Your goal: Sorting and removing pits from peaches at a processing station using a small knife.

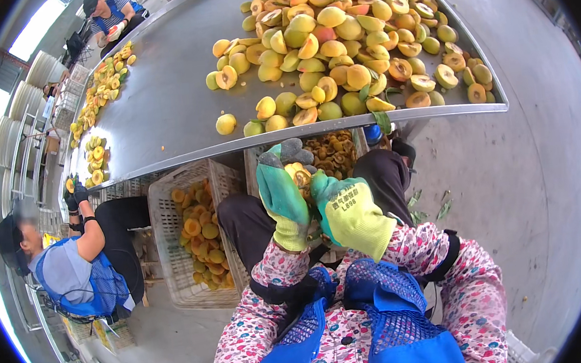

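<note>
My left hand [285, 194], in a green and yellow work glove with grey fingertips, is closed around a halved peach [298, 174], cut side up with its brown centre showing. Against it, my right hand [350, 207] in a matching glove has its fingers curled shut; whatever it grips is hidden. Both hands are in front of my chest, just short of the metal table's [191, 131] near edge. Beyond them, a crate [252, 167] between my knees contains brownish fruit pieces [332, 152].
A large pile of halved yellow-green peaches [334, 41] covers the table's right part. Left of my knees stands a white plastic crate [170, 259] of peach halves [202, 233]. One co-worker [82, 266] sits at left, another [114, 18] at the far left. Leaves [435, 204] litter the floor.
</note>
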Available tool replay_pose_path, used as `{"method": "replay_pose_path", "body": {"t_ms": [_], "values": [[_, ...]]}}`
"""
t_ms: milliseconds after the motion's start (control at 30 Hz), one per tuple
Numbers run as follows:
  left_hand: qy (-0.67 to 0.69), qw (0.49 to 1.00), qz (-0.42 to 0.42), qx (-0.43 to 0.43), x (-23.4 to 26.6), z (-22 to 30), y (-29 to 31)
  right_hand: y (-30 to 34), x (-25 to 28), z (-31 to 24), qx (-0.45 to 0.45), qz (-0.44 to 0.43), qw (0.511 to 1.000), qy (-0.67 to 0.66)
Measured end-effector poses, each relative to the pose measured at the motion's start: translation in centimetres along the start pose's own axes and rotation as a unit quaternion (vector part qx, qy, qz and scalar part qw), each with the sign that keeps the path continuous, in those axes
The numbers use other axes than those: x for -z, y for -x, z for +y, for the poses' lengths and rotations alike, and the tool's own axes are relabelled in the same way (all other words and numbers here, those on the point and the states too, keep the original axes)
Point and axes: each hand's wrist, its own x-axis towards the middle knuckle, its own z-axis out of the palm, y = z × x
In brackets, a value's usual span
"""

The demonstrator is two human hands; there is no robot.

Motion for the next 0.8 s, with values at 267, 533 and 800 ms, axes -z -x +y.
{"method": "replay_pose_path", "body": {"t_ms": [267, 533, 800], "values": [[-0.070, 0.994, -0.014, -0.085, 0.6, -2.2, -0.5, 0.9, -0.8, 1.3, 0.043, -0.011, 0.985, -0.166], [-0.030, 0.985, -0.060, 0.160, 1.0, -1.8, -2.7, 0.5, 0.0, 1.0, -0.093, -0.099, 0.977, -0.164], [-0.112, 0.972, -0.174, 0.112, 0.2, -0.1, -2.1, -0.1, 1.1, 1.8, -0.137, -0.221, 0.863, -0.434]]}}
